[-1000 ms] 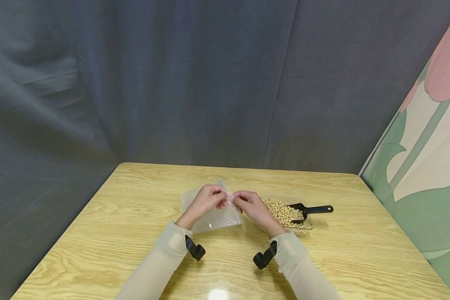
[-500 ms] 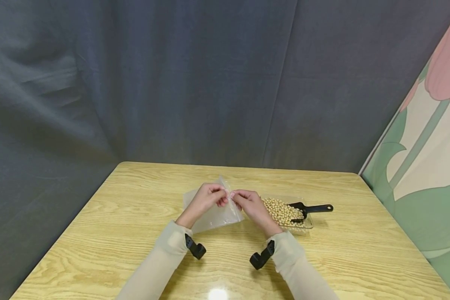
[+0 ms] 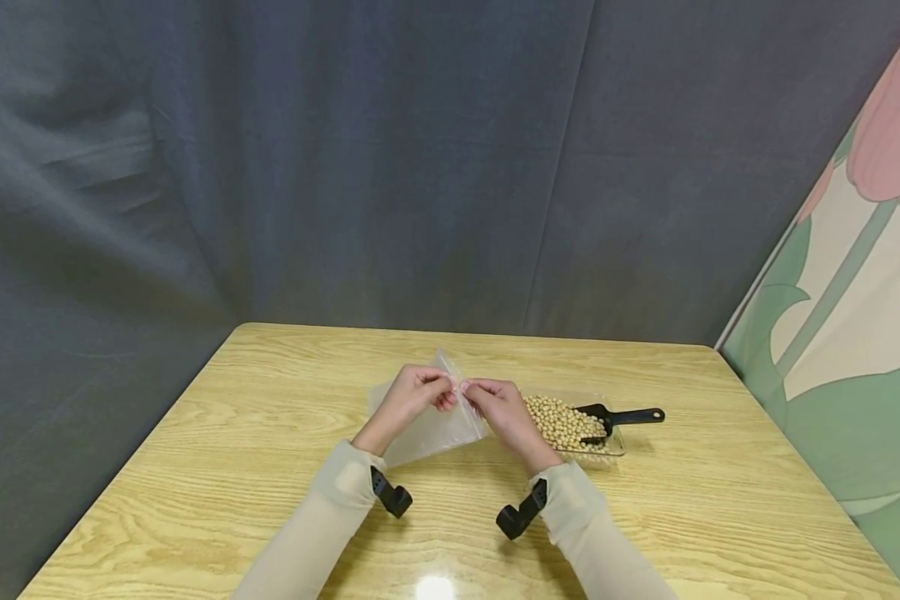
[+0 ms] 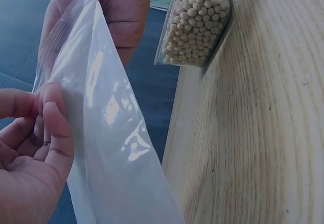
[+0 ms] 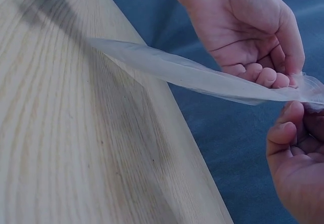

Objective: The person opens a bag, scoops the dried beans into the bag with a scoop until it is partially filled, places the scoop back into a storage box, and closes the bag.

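A clear zip bag hangs between my two hands, slanted above the table. My left hand pinches its upper edge between thumb and curled fingers. Close beside it, my right hand pinches the same edge, with the fingertips of both hands nearly meeting. In the left wrist view the bag looks flat, with fine ridges along its rim, and partly covers the right hand. The right wrist view shows the bag almost edge-on, with nothing seen inside.
Right of the hands stands a clear plastic box of soybeans. A black scoop rests in the beans, its handle jutting over the box's right side. Below lies the wooden table; a dark curtain hangs behind.
The bag's upper corner has risen slightly and the bag has tilted a little more. My right wrist has shifted slightly left. Both hands keep their pinch; box and scoop are unmoved.
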Motion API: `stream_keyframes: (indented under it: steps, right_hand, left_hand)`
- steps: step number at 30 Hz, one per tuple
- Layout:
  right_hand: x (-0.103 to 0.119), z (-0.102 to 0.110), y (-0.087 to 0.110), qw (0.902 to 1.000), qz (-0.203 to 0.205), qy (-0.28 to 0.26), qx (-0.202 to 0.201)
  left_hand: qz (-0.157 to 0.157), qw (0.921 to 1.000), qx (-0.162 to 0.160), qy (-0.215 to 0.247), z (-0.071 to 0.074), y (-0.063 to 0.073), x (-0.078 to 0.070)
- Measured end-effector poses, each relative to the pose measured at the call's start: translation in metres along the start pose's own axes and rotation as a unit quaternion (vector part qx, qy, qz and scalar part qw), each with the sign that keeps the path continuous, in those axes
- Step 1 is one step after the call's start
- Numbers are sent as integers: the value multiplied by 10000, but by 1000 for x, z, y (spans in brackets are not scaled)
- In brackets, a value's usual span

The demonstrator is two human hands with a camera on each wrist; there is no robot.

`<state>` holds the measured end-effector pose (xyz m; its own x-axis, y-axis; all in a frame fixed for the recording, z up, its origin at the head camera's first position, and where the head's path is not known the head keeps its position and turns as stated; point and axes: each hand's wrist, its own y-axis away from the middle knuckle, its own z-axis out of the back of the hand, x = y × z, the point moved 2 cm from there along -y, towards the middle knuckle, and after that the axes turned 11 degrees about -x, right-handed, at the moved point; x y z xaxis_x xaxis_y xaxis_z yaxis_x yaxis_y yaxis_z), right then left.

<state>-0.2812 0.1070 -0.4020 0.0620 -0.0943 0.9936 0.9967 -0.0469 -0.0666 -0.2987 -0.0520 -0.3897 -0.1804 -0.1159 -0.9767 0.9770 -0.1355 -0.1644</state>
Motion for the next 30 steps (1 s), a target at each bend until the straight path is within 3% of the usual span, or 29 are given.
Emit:
stream_keyframes:
  steps: [8,15,23,30]
  right_hand:
    - [-3,0,-1,9999,-108,-89,-57]
    - [-3,1,-3,9997,111,151,-160]
    - [-5,2,-2,9998,142,122,-32]
    - [-5,4,-3,9994,87,298,-158]
  left_hand:
    - [106,9999,-26,78,0,0,2]
    - [202,9998,4,-1,3,0,2]
    - [220,9996,171,-12,4,1,1]
    - [226,9995,149,-141,6,2,0]
